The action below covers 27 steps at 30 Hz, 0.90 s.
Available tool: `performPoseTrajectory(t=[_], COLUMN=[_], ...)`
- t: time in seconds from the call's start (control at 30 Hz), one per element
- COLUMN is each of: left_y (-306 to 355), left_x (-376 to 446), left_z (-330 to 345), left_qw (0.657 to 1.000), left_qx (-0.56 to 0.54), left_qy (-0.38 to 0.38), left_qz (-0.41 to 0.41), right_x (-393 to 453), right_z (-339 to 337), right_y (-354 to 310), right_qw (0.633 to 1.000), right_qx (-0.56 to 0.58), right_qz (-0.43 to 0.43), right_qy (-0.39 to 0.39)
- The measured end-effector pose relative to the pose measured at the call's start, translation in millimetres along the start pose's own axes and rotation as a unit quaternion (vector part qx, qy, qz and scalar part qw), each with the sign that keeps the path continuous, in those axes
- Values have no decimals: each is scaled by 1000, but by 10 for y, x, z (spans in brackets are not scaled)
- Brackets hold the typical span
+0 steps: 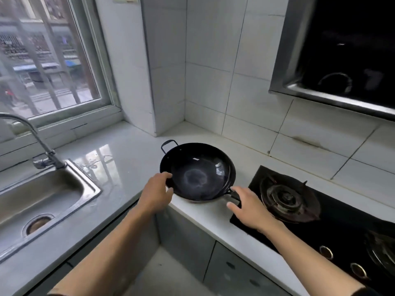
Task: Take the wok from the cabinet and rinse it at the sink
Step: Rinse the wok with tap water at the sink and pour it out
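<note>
A black wok (197, 174) sits on the white countertop (132, 154) in the corner, between the sink and the stove. It has a small loop handle (169, 144) at the far side and a dark long handle (235, 196) pointing toward me. My left hand (157, 192) grips the wok's near-left rim, thumb over the edge. My right hand (248, 202) is spread at the long handle, with thumb and fingers on either side of it and not closed. The steel sink (70, 184) lies at the left, with no water running from its faucet (32, 133).
A black gas stove (252, 182) with two burners and knobs is close on the right. A range hood (333, 97) hangs above it. Tiled walls form the corner behind the wok, and a window is above the sink. Grey cabinet doors (230, 268) are below the counter.
</note>
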<state>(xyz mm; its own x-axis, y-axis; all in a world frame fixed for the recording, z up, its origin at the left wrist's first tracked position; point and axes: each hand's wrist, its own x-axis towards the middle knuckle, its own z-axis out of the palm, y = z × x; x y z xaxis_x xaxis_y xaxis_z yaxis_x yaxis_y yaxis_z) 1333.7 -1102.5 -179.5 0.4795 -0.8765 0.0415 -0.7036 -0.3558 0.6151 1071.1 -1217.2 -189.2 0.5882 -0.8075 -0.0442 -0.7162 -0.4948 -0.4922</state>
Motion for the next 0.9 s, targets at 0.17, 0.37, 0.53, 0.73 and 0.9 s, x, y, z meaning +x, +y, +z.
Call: performPoseTrajectory(t=[0.17,0.37,0.53,0.73,0.9], left_y=[-128,-250,-313,-498,-565], left_x=[604,1242,1794,2454,3106], left_z=[-121,-76,-96,-58,-56], left_qw=[1000,999,991,951,867], left_qx=[-13,3,101,246,392], left_qy=[-15,-46,-91,-148,-210], left_qz=[17,-3,10,114,226], right_x=[324,856,1202,1369,1533], right_z=[104,152,276,427,564], right_y=[-19,268,473,607,657], right_qw=[1000,998,992,989,986], right_qx=[-27,-50,-69,-84,-59], right_qz=[-1,27,73,99,145], right_qy=[-14,-22,-71,-64,-53])
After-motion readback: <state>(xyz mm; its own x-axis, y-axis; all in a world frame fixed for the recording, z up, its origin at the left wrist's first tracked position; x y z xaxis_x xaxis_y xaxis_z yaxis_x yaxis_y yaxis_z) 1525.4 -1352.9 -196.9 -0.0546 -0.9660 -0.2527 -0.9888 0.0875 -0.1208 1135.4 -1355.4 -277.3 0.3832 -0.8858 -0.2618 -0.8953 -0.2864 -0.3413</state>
